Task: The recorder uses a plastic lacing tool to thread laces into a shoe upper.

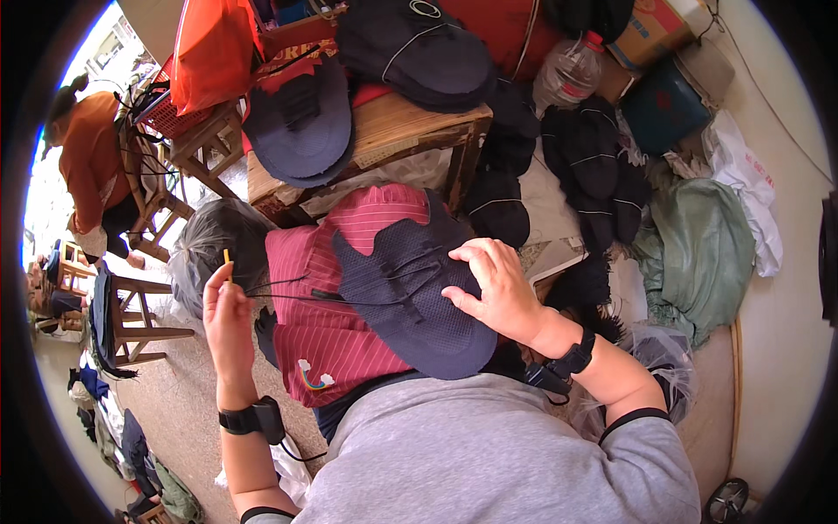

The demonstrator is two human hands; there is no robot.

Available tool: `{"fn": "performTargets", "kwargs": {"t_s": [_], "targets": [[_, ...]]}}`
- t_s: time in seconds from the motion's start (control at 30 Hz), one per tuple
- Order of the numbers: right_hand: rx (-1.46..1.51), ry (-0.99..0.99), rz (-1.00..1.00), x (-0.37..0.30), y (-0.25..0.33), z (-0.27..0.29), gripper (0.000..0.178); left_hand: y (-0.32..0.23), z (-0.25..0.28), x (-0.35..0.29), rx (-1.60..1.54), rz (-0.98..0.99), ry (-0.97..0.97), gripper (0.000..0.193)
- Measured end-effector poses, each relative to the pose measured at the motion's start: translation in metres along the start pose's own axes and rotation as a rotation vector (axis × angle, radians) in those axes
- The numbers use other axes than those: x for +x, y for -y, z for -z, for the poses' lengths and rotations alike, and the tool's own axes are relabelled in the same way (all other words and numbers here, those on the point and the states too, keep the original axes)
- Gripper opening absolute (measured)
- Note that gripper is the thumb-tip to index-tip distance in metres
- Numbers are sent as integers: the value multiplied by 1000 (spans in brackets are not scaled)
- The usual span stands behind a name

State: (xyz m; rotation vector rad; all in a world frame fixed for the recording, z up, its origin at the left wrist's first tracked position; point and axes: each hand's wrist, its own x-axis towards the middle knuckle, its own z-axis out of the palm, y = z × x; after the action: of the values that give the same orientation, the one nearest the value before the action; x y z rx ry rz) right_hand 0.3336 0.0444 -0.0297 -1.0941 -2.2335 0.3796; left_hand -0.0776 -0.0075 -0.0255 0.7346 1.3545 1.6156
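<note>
A dark navy knitted shoe upper (454, 345) lies on the red striped cloth (301, 345) over my lap, with black lace threaded across its middle. My left hand (229, 323) is raised to the left of it, fingers pinched round a thin yellow stick (228, 256) that pokes up above them. From that hand the black lace (284, 297) runs taut to the upper. Spread fingers of my right hand (506, 293) rest at the upper's right edge, thumb and forefinger apart, with nothing gripped between them.
Ahead, a wooden bench (397, 131) bears stacks of similar dark uppers (301, 122). Tied dark bundles (594, 157), a green sack (698, 244) and a clear plastic jug (567, 74) stand to the right. Wooden stools (140, 288) and a person in orange (87, 166) are at the left.
</note>
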Motion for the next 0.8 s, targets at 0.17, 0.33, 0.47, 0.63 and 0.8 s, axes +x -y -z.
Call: {"fn": "performTargets", "kwargs": {"t_s": [0.17, 0.33, 0.47, 0.63, 0.8], "targets": [[-47, 21, 168, 5, 7, 2, 45, 3, -76, -52, 580, -266, 309, 44], [-38, 6, 221, 2, 4, -2, 48, 11, -131, -60, 884, -475, 757, 54], [10, -52, 151, 1, 7, -7, 41, 37, -127, -51, 1088, -543, 822, 52], [341, -171, -81, -11, 0, -16, 22, 52, -114, -48, 1145, -671, 741, 45], [481, -200, -313, -18, -8, -5, 15, 22, -125, -70, 865, -484, 659, 34]]}}
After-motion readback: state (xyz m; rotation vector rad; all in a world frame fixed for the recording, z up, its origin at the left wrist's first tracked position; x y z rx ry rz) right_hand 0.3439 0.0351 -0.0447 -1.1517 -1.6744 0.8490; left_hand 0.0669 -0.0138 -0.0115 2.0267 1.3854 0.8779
